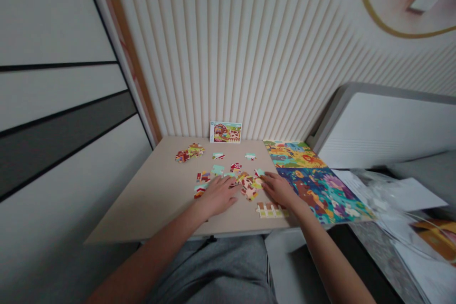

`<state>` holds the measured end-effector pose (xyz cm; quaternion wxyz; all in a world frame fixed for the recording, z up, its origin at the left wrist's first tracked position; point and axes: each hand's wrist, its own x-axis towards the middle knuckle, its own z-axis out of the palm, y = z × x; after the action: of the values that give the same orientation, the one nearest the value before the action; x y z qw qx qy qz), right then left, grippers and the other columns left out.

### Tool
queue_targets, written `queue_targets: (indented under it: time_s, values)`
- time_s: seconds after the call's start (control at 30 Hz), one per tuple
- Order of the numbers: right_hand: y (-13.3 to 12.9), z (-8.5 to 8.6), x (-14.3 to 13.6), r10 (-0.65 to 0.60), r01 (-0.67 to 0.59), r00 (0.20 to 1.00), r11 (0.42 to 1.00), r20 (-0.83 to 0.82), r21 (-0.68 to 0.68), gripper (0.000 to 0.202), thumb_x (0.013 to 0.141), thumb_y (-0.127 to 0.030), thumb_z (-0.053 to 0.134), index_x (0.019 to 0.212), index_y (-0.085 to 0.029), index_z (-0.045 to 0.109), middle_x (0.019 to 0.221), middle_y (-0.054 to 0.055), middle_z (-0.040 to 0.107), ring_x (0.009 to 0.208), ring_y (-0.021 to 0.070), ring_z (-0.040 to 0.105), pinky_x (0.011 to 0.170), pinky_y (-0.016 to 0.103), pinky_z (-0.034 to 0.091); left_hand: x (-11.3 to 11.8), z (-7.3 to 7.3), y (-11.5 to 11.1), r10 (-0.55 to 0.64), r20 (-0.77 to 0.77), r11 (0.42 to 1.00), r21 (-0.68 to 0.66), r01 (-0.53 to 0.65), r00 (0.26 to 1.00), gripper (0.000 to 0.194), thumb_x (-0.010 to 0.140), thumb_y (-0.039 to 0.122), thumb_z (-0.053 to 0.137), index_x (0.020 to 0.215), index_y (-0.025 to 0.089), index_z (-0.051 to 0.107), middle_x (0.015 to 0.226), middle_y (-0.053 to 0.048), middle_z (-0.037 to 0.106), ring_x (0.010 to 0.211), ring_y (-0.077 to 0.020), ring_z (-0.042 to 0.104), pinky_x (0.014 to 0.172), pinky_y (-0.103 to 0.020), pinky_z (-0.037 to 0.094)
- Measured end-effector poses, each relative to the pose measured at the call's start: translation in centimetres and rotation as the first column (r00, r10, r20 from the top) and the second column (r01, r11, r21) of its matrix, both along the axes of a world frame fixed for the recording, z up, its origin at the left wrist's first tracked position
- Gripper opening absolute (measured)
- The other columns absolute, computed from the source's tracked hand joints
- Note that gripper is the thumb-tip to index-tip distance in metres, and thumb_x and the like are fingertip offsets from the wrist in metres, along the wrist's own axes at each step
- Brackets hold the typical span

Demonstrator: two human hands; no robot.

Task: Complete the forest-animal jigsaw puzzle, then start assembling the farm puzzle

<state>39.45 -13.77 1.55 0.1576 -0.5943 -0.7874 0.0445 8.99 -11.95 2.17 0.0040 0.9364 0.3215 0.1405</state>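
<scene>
My left hand [221, 194] lies palm down over loose jigsaw pieces, its fingers stretched out and the thumb apart. Its fingertips are beside a joined cluster with a brown-spotted cow [248, 186]. From the other side, my right hand [280, 189] rests with fingers extended, their tips touching the cluster's right edge near a pale green piece [259, 172]. Close by are a red barn piece [235, 167], a light green piece [217, 169] and a red-and-brown piece [203, 177]. A joined fence strip [272, 210] lies below my right hand. My left hand covers parts of some pieces.
A farm picture card [225, 132] leans against the ribbed wall. Piled pieces [190, 152] lie at the table's [149, 199] back left. Two finished-looking puzzles, one yellow [295, 154] and one dark blue [322, 194], cover the right side. Clear plastic [384, 197] lies beyond.
</scene>
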Motion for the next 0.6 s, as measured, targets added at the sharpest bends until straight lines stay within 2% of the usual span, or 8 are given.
queue_targets:
  time_s: [0.17, 0.3, 0.4, 0.53, 0.6]
  values:
    - [2.2, -0.6, 0.4, -0.041, 0.041, 0.999, 0.999, 0.004, -0.01, 0.041, 0.099, -0.04, 0.05, 0.133, -0.023, 0.064, 0.142, 0.015, 0.057, 0.128, 0.0278, 0.056, 0.108, 0.042, 0.042, -1.8, -0.1, 1.3, 0.005, 0.069, 0.999, -0.042, -0.002, 0.998, 0.044, 0.097, 0.042, 0.054, 0.138, 0.026, 0.051, 0.13, -0.01, 0.06, 0.124, -0.0266, 0.054, 0.108, -0.043, 0.039]
    - [3.4, -0.2, 0.8, -0.032, 0.032, 1.0, 0.999, 0.0, 0.009, 0.036, 0.1, -0.034, 0.049, 0.129, -0.022, 0.067, 0.138, 0.014, 0.06, 0.126, 0.0266, 0.058, 0.107, 0.039, 0.043, -3.0, -0.2, 2.3, 0.072, 0.1, 0.996, -0.063, -0.066, 0.992, 0.026, 0.099, 0.037, 0.051, 0.117, 0.023, 0.063, 0.121, -0.01, 0.062, 0.116, -0.0248, 0.057, 0.104, -0.041, 0.042]
    - [3.7, 0.4, 0.0, -0.015, 0.016, 0.999, 0.999, -0.038, 0.032, 0.035, 0.099, -0.034, 0.049, 0.124, -0.021, 0.07, 0.135, 0.014, 0.062, 0.124, 0.0266, 0.058, 0.107, 0.041, 0.043, -3.3, -0.7, 2.9, 0.108, 0.143, 0.993, -0.068, -0.099, 0.984, 0.021, 0.099, 0.032, 0.05, 0.109, 0.024, 0.067, 0.121, -0.009, 0.061, 0.116, -0.0241, 0.057, 0.104, -0.042, 0.043]
    - [2.9, 1.3, -2.9, 0.131, -0.128, 0.985, 0.991, -0.113, 0.039, 0.044, 0.092, -0.047, 0.062, 0.128, -0.023, 0.068, 0.135, 0.013, 0.062, 0.124, 0.0284, 0.057, 0.107, 0.043, 0.041, -3.5, -1.6, 3.5, 0.14, 0.193, 0.989, -0.063, -0.13, 0.971, 0.025, 0.099, 0.031, 0.05, 0.117, 0.024, 0.065, 0.125, -0.009, 0.06, 0.119, -0.0241, 0.055, 0.106, -0.042, 0.042]
    - [2.2, 1.7, -4.6, 0.213, -0.211, 0.97, 0.977, -0.115, 0.028, 0.048, 0.089, -0.046, 0.067, 0.133, -0.026, 0.065, 0.133, 0.011, 0.064, 0.123, 0.0275, 0.057, 0.108, 0.043, 0.04, -3.6, -2.0, 3.6, 0.153, 0.209, 0.988, -0.065, -0.143, 0.966, 0.03, 0.099, 0.035, 0.051, 0.125, 0.024, 0.061, 0.127, -0.009, 0.06, 0.12, -0.0244, 0.055, 0.106, -0.041, 0.042]
